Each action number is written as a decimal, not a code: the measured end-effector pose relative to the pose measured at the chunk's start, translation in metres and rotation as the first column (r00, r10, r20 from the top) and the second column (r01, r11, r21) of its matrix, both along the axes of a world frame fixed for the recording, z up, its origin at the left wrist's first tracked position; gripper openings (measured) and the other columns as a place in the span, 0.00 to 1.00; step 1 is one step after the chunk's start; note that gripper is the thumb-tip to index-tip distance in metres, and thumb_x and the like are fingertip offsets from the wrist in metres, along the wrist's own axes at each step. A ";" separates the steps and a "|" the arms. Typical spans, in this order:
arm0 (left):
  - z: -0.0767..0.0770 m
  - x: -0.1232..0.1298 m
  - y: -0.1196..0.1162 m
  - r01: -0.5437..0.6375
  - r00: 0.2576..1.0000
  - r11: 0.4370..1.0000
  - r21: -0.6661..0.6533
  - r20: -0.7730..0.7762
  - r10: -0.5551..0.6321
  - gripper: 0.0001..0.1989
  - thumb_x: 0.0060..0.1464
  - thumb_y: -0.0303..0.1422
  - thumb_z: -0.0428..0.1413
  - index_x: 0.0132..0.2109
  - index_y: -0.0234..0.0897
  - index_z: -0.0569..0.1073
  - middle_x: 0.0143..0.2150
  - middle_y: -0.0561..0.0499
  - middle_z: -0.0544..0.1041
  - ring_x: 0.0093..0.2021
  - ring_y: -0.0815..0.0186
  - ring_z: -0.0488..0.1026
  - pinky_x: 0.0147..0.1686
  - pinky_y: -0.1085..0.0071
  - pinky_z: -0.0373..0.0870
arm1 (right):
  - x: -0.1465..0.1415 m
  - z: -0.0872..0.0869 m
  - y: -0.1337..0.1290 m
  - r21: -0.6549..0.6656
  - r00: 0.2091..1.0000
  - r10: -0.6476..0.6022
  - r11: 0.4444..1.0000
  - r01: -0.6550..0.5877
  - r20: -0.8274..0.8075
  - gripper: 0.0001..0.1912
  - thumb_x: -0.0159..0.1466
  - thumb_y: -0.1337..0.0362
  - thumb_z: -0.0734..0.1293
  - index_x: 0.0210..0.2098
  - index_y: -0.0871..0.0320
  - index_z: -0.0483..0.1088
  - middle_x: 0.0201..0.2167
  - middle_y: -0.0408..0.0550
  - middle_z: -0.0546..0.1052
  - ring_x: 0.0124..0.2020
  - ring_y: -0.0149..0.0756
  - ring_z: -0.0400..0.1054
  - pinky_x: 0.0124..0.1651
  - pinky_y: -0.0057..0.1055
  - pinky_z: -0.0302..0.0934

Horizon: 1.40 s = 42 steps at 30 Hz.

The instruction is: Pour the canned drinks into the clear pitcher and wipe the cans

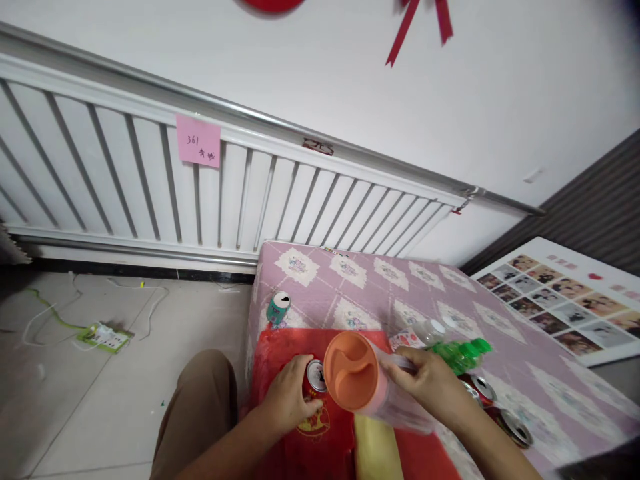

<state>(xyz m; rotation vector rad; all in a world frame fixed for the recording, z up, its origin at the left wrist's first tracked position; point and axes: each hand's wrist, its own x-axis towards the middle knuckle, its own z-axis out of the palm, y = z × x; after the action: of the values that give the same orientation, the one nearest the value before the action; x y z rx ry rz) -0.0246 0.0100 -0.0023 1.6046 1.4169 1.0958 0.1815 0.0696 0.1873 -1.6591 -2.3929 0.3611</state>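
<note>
My left hand (287, 395) is wrapped round a red can (315, 377) with an opened top, standing on a red cloth (273, 347). Right beside that can, a clear pitcher with an orange lid (351, 371) is tilted, its lid end towards the can. The fingers of my right hand (423, 375) are closed round the pitcher's handle. Below the pitcher lies a yellow object (377, 450), partly out of frame. A teal can (279, 308) with an opened top stands just past the cloth's far left corner.
Green bottles (457, 355), a clear bottle (429, 331) and opened cans (510, 427) lie or stand on the right of the patterned bedspread (350, 270). A photo board (565, 300) leans farther right. A radiator (240, 193) runs behind. A power strip (107, 338) and cords lie on the floor.
</note>
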 end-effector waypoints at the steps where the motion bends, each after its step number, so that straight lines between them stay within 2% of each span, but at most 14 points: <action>1: 0.000 0.000 0.000 0.001 1.000 1.000 0.001 0.000 -0.001 0.38 0.38 0.26 0.64 0.58 0.39 0.62 0.57 0.43 0.69 0.57 0.54 0.67 0.59 0.56 0.62 | 0.001 -0.001 0.001 -0.005 1.000 0.002 1.000 -0.002 -0.005 0.18 0.56 0.53 0.61 0.17 0.55 0.57 0.14 0.37 0.58 0.19 0.29 0.54 0.21 0.27 0.46; 7: 0.002 0.000 0.000 -0.003 1.000 1.000 0.004 -0.001 0.003 0.38 0.37 0.25 0.64 0.58 0.41 0.62 0.57 0.44 0.70 0.57 0.54 0.66 0.59 0.56 0.61 | 0.010 -0.010 0.003 0.005 0.999 0.013 1.000 -0.013 -0.031 0.17 0.57 0.54 0.61 0.17 0.55 0.57 0.15 0.37 0.58 0.19 0.29 0.54 0.22 0.27 0.46; 15: 0.000 0.001 0.000 -0.001 1.000 1.000 -0.002 -0.011 0.001 0.38 0.38 0.25 0.64 0.58 0.39 0.61 0.57 0.43 0.69 0.57 0.54 0.66 0.59 0.56 0.61 | 0.009 -0.008 0.000 -0.018 1.000 0.018 1.000 -0.018 -0.018 0.17 0.57 0.54 0.60 0.17 0.55 0.57 0.15 0.37 0.59 0.19 0.28 0.54 0.22 0.26 0.46; 23: -0.003 0.002 -0.001 0.005 1.000 1.000 -0.004 -0.015 -0.005 0.37 0.38 0.24 0.62 0.58 0.38 0.61 0.58 0.42 0.69 0.57 0.55 0.67 0.59 0.57 0.62 | 0.016 -0.014 0.002 -0.018 0.998 0.049 0.999 -0.049 -0.030 0.17 0.58 0.55 0.61 0.18 0.56 0.58 0.16 0.37 0.58 0.20 0.28 0.53 0.23 0.26 0.45; 26: -0.003 0.003 -0.001 -0.001 1.000 1.000 -0.011 -0.016 0.001 0.37 0.37 0.23 0.60 0.57 0.38 0.62 0.59 0.42 0.69 0.59 0.54 0.66 0.61 0.56 0.60 | 0.017 -0.011 0.002 -0.029 0.996 0.040 0.999 -0.042 -0.076 0.15 0.56 0.57 0.62 0.17 0.56 0.58 0.15 0.37 0.57 0.20 0.28 0.53 0.22 0.26 0.45; 30: -0.004 0.004 -0.002 -0.014 1.000 0.999 -0.030 -0.012 0.013 0.37 0.37 0.23 0.60 0.58 0.37 0.62 0.59 0.42 0.69 0.59 0.54 0.66 0.61 0.56 0.59 | 0.026 0.002 0.007 -0.062 0.970 -0.049 0.997 0.036 -0.236 0.16 0.54 0.54 0.63 0.17 0.56 0.61 0.15 0.38 0.60 0.20 0.30 0.55 0.23 0.26 0.48; 33: -0.007 0.004 -0.002 -0.026 1.000 0.999 -0.024 -0.016 0.025 0.37 0.38 0.24 0.60 0.59 0.36 0.62 0.59 0.41 0.69 0.60 0.54 0.65 0.62 0.55 0.59 | 0.039 0.008 0.015 -0.064 0.897 -0.128 0.992 0.112 -0.422 0.18 0.53 0.51 0.66 0.18 0.57 0.66 0.16 0.40 0.65 0.21 0.31 0.58 0.24 0.27 0.53; 35: -0.010 0.004 -0.002 -0.023 1.000 1.000 -0.014 -0.021 0.023 0.37 0.38 0.25 0.60 0.59 0.36 0.62 0.60 0.41 0.69 0.60 0.54 0.65 0.62 0.55 0.59 | 0.046 0.007 0.021 -0.062 0.809 -0.186 0.981 0.183 -0.557 0.18 0.53 0.50 0.67 0.18 0.58 0.68 0.17 0.41 0.66 0.21 0.32 0.59 0.25 0.27 0.54; 38: -0.012 0.005 -0.002 -0.018 0.999 1.000 -0.002 -0.032 0.018 0.37 0.38 0.26 0.60 0.59 0.35 0.62 0.60 0.40 0.69 0.60 0.53 0.65 0.62 0.54 0.58 | 0.052 -0.004 0.031 -0.116 0.575 -0.284 0.943 0.311 -0.768 0.19 0.51 0.49 0.71 0.18 0.58 0.69 0.16 0.39 0.67 0.21 0.30 0.58 0.25 0.26 0.53; 40: -0.012 0.005 -0.001 -0.021 0.999 1.000 -0.010 -0.044 0.020 0.37 0.38 0.25 0.59 0.59 0.34 0.63 0.60 0.39 0.69 0.60 0.53 0.65 0.62 0.53 0.59 | 0.052 -0.016 0.038 -0.160 0.421 -0.317 0.917 0.367 -0.850 0.20 0.50 0.47 0.72 0.19 0.57 0.69 0.15 0.37 0.66 0.19 0.28 0.56 0.24 0.26 0.52; 42: -0.012 0.005 0.000 -0.021 0.998 1.000 -0.023 -0.055 0.020 0.37 0.37 0.25 0.59 0.59 0.33 0.63 0.59 0.39 0.69 0.60 0.52 0.65 0.62 0.53 0.59 | 0.049 -0.031 0.046 -0.164 0.349 -0.315 0.902 0.399 -0.883 0.22 0.52 0.46 0.70 0.17 0.57 0.65 0.13 0.36 0.64 0.18 0.28 0.55 0.23 0.26 0.51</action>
<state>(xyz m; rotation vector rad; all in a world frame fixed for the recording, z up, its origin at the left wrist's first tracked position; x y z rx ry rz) -0.0192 0.0095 -0.0139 1.6179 1.4794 1.0508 0.2301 0.1154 0.1562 -1.3407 -1.1618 0.8056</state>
